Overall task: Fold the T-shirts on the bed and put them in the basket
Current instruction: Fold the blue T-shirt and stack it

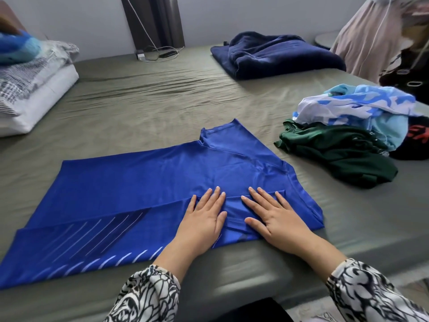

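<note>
A bright blue T-shirt (130, 189) with white diagonal stripes lies spread flat near the bed's front edge, its near long side folded over. My left hand (204, 221) and my right hand (271, 219) rest flat on the folded part, fingers spread, palms down, holding nothing. To the right lies a heap of unfolded shirts: a dark green one (336, 154), a light blue and white patterned one (362, 105) on top, and a black one with red letters (417, 138) at the frame edge. No basket is in view.
The bed has an olive-grey sheet (144, 101). A folded navy blanket (276, 54) lies at the back right. Pillows and folded bedding (30, 89) are stacked at the left. A charger and cables (155, 54) lie at the far edge. Hanging clothes (371, 38) are at the upper right.
</note>
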